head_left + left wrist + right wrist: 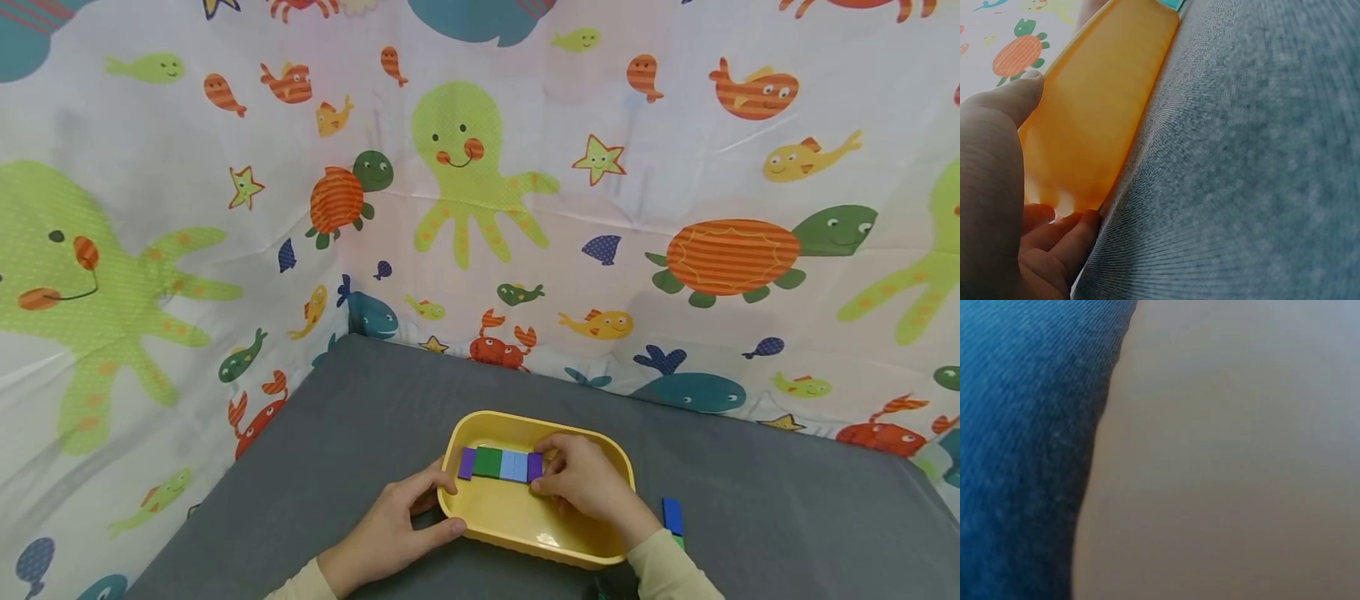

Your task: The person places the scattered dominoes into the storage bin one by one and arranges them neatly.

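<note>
A shallow yellow plastic tray (502,517) rests on the grey cloth. My left hand (393,525) grips its left end, thumb on the near side and fingers over the rim; the left wrist view shows the tray wall (1091,106) between thumb and fingers. Inside lies a row of flat tiles: a purple tile (467,463), a green section (487,462), a light blue section (513,466) and another purple tile (535,467). Thumb and forefinger of my right hand (588,479) pinch that right-end purple tile by its short ends. A pale blurred surface fills most of the right wrist view.
Right of the tray, a blue tile (672,516) lies on the grey cloth (795,517), beside a green piece (678,542) partly behind my sleeve. A dark object (611,583) sits under my right forearm. Sea-animal curtains (480,300) stand behind and at left.
</note>
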The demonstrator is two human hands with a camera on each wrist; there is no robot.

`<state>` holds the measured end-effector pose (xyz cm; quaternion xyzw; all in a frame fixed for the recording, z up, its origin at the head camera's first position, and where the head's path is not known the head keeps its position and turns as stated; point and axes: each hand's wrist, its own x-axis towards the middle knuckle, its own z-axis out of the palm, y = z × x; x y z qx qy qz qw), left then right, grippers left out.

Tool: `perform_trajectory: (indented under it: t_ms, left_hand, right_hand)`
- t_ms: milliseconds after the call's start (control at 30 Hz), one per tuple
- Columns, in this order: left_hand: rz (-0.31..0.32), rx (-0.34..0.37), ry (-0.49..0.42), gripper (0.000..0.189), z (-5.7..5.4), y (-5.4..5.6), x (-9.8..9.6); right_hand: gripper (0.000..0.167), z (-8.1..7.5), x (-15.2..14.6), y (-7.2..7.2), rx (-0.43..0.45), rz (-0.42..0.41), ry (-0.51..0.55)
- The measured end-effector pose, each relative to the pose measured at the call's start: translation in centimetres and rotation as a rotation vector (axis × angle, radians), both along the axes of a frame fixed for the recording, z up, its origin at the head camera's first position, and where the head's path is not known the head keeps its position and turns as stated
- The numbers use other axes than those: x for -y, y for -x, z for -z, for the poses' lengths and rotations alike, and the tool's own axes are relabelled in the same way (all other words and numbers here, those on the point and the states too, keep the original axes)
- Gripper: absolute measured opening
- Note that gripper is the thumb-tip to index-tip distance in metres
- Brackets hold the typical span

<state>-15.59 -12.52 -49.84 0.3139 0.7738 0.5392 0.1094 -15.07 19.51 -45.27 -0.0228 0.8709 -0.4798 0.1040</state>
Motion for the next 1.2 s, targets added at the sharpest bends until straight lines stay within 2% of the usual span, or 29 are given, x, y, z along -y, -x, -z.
perform_trajectory:
  t_ms: [267,833,1100,1200]
  left_hand:
    - [-0.007,-0.017,0.002,0.028,0.1,0.0,0.1]
    - [0.002,-0.022,-0.01,0.027,-0.4,-0.2,0.0]
    - [0.004,-0.028,-0.012,0.027,-0.2,-0.2,-0.1]
    - [-0.004,-0.027,0.001,0.027,-0.1,-0.1,-0.1]
  right_hand:
    - [0.043,0.1,0.1,0.2,0.01,-0.03,-0.023]
    - [0.041,0.2,0.3,0.2,-0.013,-0.012,-0.05]
    - [0.036,-0.9,0.4,0.0,-0.124,0.127,0.081]
    - [0.033,-1.6,0.2,-0.2,-0.15,0.143,0.139]
